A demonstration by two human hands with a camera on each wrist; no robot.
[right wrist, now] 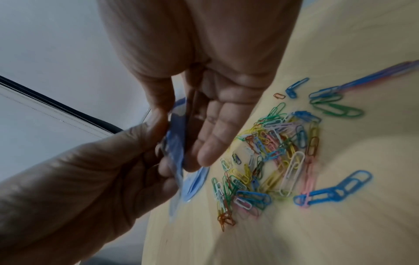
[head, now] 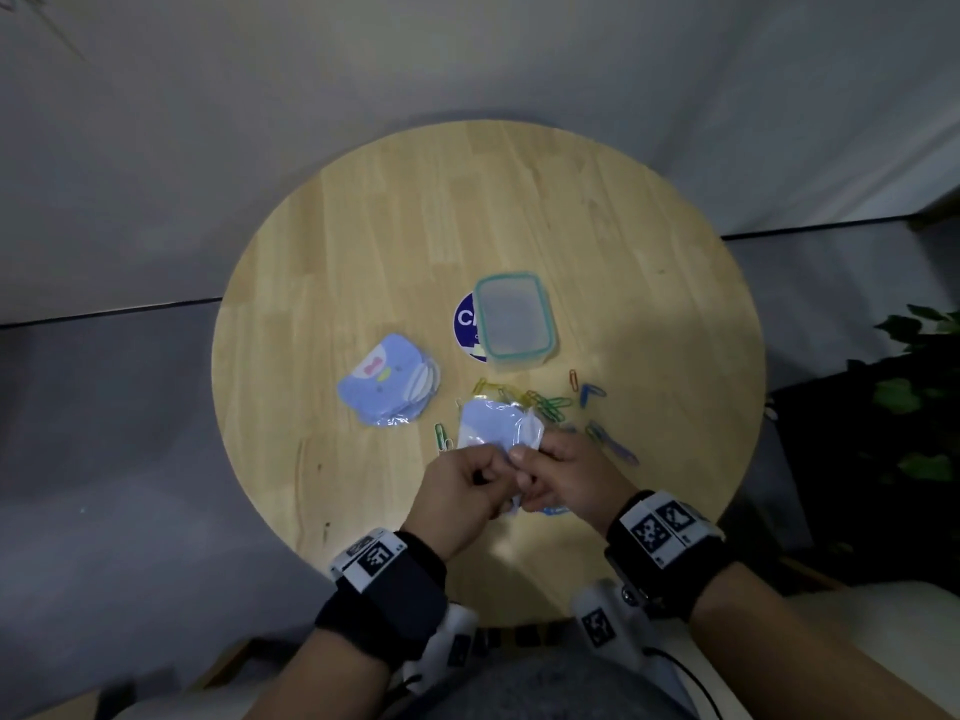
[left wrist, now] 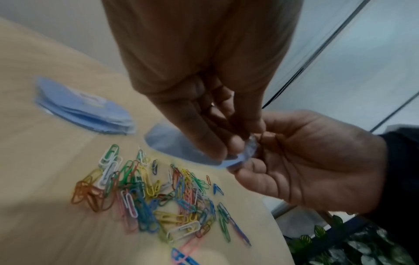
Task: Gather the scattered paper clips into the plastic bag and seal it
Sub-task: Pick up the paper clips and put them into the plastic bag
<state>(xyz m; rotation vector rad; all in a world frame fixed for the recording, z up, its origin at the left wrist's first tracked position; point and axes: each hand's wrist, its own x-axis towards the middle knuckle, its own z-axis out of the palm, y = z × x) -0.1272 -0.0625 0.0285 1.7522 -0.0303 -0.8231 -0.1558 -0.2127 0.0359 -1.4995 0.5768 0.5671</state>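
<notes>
Plastic bag point(head: 498, 426), a small pale-blue flat pouch, is held just above the round wooden table point(head: 363, 226) at its 6 o'clock edge. The left hand point(head: 457, 493) and right hand point(head: 563, 478) are together, fingertips meeting, each pinching the bag's near rim; whether the mouth is parted cannot be told. The bag's long axis runs from 6 toward 12 o'clock, the pinched end pointing at the person.

Beyond it, coloured wire paper clips point(left wrist: 145, 193) lie scattered from 12 to 3 o'clock of the bag, none visibly inside. Farther off, at 10 o'clock, sits a stack of similar blue bags point(head: 389, 384); at 12 o'clock, a teal-rimmed clear plastic box point(head: 514, 319).

Risk: thin film may slip from the pinch and fall onto the clips. Linked clips may snag on the rim during loading.
</notes>
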